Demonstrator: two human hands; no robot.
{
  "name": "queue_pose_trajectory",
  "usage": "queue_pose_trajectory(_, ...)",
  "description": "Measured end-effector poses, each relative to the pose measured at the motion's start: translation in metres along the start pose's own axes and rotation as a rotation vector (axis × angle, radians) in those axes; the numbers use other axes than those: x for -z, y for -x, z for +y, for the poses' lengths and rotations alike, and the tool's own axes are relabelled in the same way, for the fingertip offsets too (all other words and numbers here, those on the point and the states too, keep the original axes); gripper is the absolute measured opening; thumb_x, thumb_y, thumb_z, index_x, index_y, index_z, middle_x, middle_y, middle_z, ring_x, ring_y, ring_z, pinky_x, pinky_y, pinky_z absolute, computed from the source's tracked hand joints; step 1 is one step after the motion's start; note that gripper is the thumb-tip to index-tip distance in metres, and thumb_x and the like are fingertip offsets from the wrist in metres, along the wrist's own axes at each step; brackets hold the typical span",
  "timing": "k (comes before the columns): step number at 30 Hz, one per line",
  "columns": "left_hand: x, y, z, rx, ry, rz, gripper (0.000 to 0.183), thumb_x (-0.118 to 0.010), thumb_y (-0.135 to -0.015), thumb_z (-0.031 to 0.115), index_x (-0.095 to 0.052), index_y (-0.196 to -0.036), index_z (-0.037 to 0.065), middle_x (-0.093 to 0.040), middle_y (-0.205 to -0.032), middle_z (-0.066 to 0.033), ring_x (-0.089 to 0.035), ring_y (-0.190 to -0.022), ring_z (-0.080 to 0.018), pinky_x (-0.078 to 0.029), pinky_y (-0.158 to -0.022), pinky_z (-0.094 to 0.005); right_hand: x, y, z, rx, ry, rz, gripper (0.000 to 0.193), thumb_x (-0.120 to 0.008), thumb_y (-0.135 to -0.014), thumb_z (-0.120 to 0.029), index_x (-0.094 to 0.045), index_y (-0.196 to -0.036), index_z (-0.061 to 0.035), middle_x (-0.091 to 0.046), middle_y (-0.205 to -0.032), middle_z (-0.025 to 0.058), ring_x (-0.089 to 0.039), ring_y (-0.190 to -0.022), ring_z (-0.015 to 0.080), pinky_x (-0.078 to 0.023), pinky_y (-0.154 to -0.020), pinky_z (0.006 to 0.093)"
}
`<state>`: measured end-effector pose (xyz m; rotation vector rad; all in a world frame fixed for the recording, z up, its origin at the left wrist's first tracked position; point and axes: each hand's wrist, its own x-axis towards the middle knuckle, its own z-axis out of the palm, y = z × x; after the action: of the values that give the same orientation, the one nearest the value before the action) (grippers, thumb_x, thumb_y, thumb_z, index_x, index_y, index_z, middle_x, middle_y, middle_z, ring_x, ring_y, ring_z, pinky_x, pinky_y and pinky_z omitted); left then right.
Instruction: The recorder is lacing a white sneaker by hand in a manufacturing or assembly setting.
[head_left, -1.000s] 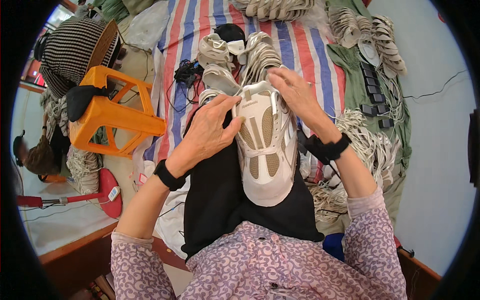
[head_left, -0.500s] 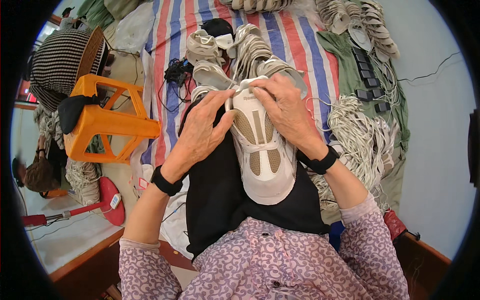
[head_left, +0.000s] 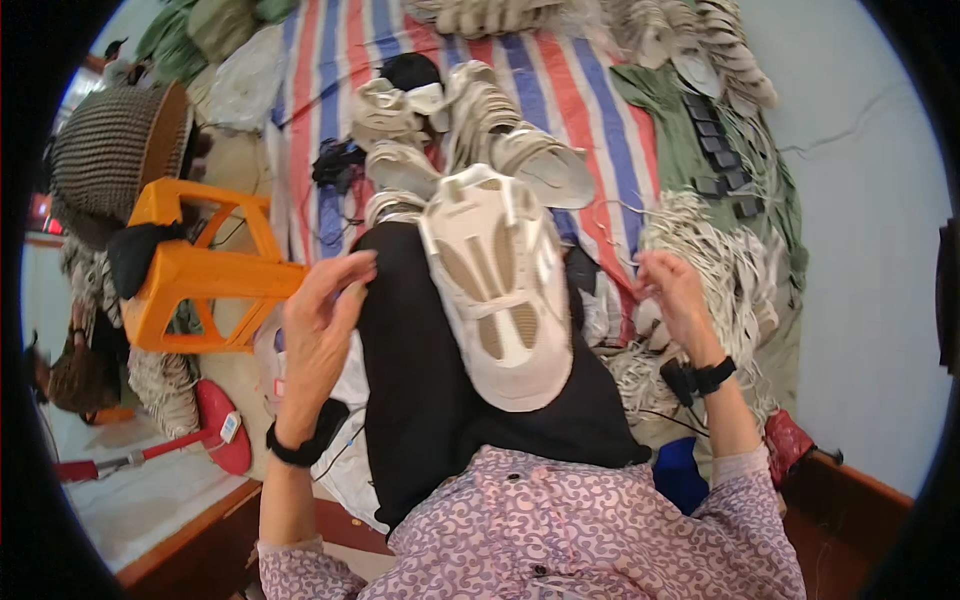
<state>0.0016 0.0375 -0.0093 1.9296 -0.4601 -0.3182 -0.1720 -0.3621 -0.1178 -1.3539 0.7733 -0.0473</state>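
A beige-and-white sneaker [head_left: 515, 320] lies on my lap, across black cloth [head_left: 410, 400], its toe toward me. Neither hand touches it; its tongue and upper show no laces threaded. My left hand [head_left: 325, 325] hovers to the left of the shoe, fingers bent and apart from the thumb, nothing in it. Off to the right, my right hand [head_left: 680, 300] is over the edge of a heap of white shoelaces [head_left: 705, 245]. Its fingertips are blurred against the laces, so I cannot see whether they grip one.
Stacked beige shoe parts [head_left: 480, 115] stand beyond my knees on a striped sheet [head_left: 350, 60]. An orange stool [head_left: 210, 290] and a red round base [head_left: 222, 425] are at left. Dark blocks [head_left: 715, 140] lie on green cloth at right. Another person [head_left: 75, 375] is at far left.
Both hands have let go of the sneaker's tongue and moved apart, the left one leftward, the right one to the shoelaces. The sneaker stays on my lap.
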Motion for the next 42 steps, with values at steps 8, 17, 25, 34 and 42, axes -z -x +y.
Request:
queue_pose_trajectory(8, 0.016, 0.027, 0.008, 0.088, -0.113, 0.053, 0.026, -0.054, -0.103, 0.014, -0.065, -0.122, 0.001, -0.063, -0.121, -0.0045, -0.059, -0.109, -0.0128, -0.047, -0.095, -0.0261, 0.052, 0.045, 0.117, -0.171, 0.098, 0.306, 0.013, -0.066, -0.091, -0.012, -0.071, -0.098, -0.0022, -0.067, -0.077, 0.0035, -0.064, -0.069, 0.0096, -0.053, -0.06, 0.0256)
queue_pose_trajectory(17, -0.02, 0.032, 0.037, 0.098, -0.17, 0.043, 0.02, -0.052, -0.101, 0.004, -0.066, -0.113, -0.002, -0.062, -0.11, -0.0079, -0.062, -0.099, -0.0134, -0.049, -0.088, -0.0255, 0.13, -0.018, 0.144, 0.294, 0.924, 0.666, 0.022, -0.06, -0.078, -0.003, -0.074, -0.095, -0.0055, -0.067, -0.083, 0.0186, -0.065, -0.073, 0.0338, -0.051, -0.069, 0.0414)
queue_pose_trajectory(25, -0.019, 0.057, 0.036, 0.194, -0.173, 0.06, 0.021, -0.054, -0.102, 0.01, -0.067, -0.116, 0.0, -0.065, -0.113, -0.0062, -0.065, -0.093, -0.0122, -0.05, -0.085, -0.0255, 0.119, -0.07, 0.168, 0.298, 1.336, 0.517, 0.013, -0.062, -0.075, 0.003, -0.065, -0.087, -0.0017, -0.054, -0.104, 0.0154, -0.055, -0.101, 0.0357, -0.046, -0.083, 0.0484)
queue_pose_trajectory(34, -0.052, 0.031, 0.056, 0.123, -0.119, -0.021, 0.019, -0.054, -0.102, 0.009, -0.068, -0.111, -0.001, -0.063, -0.112, -0.007, -0.064, -0.088, -0.0124, -0.049, -0.08, -0.0241, 0.084, -0.033, 0.098, 0.38, 0.838, 0.26, 0.01, -0.065, -0.085, -0.007, -0.065, -0.093, -0.0012, -0.067, -0.082, 0.014, -0.065, -0.076, 0.03, -0.05, -0.068, 0.0382)
queue_pose_trajectory(42, -0.093, 0.01, 0.096, -0.049, 0.055, -0.51, 0.047, -0.06, -0.088, -0.002, -0.054, -0.134, 0.001, -0.062, -0.116, -0.0119, -0.069, -0.089, -0.0174, -0.055, -0.072, -0.029, -0.062, 0.081, -0.102, 0.56, 0.197, -0.651, 0.011, -0.066, -0.092, -0.014, -0.067, -0.09, -0.0036, -0.063, -0.068, 0.0033, -0.06, -0.059, 0.0117, -0.047, -0.055, 0.0282)
